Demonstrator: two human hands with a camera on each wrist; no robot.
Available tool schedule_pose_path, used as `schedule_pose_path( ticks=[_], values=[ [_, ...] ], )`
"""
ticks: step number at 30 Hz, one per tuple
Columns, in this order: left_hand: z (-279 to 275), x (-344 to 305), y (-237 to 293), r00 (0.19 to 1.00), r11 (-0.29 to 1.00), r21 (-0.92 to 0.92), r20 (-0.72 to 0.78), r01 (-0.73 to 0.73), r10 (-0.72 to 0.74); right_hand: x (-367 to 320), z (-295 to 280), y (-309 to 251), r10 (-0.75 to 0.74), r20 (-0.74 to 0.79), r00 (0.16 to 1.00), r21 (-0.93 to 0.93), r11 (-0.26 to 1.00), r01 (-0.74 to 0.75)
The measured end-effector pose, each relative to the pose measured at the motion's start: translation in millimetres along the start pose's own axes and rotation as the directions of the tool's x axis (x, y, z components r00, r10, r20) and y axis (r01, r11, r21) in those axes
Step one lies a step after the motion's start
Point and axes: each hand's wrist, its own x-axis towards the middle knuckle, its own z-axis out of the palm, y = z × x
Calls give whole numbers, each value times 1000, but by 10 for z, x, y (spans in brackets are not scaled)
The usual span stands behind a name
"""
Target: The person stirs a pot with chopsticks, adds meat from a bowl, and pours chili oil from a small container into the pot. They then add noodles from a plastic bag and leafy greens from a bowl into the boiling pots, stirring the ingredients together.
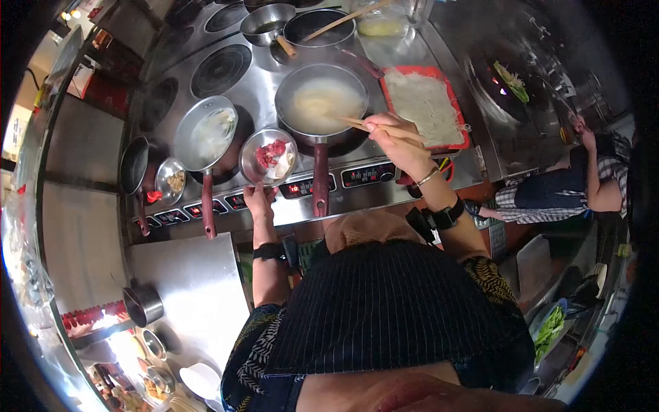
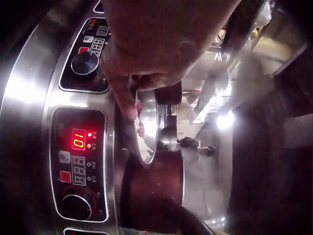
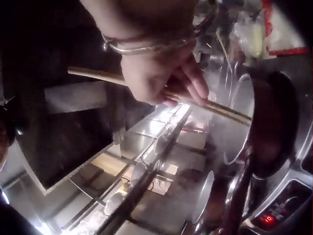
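Note:
My right hand [image 1: 401,145] grips a pair of long wooden chopsticks [image 1: 351,122]. Their tips reach into a saucepan [image 1: 280,103] of cloudy liquid with a pale noodle-like mass [image 1: 322,99]. In the right wrist view the chopsticks [image 3: 222,110] cross the rim of the steaming pan [image 3: 250,98]. My left hand [image 1: 259,200] holds the near rim of a small metal bowl [image 1: 245,162]. Red raw meat [image 1: 270,152] and something white [image 1: 283,165] lie in that bowl. A fingertip of the left hand [image 2: 151,54] bends over the bowl's rim [image 2: 149,159] in the left wrist view.
Left of the bowl stands another pan [image 1: 184,141] with pale liquid, beside a small bowl of chopped food [image 1: 176,181]. A red tray of pale noodles [image 1: 425,106] lies right. Control panels [image 1: 368,175] line the stove front. Another person [image 1: 556,189] stands at a wok on the right.

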Motion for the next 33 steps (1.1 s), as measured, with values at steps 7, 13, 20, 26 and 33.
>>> schedule_pose_path(
  ticks=[7,13,20,26,33],
  values=[
    [-53,19,-43,1000,999,-26,4,29,-29,-61,136,63,-94,66,993,-85,991,99],
    [-12,15,-27,999,997,-62,32,41,-39,40,21,250,327,-16,945,253,915,-313],
    [37,-56,-17,999,996,-76,4,43,-43,58,-102,29,-42,-86,995,-83,996,35],
    [-127,-28,-39,994,999,13,96,52,-53,-136,369,495,-10,219,976,53,999,-2],
    [-206,-85,498,979,947,264,140,-181,148,-671,56,671,176,110,978,-330,935,-131]
  ],
)
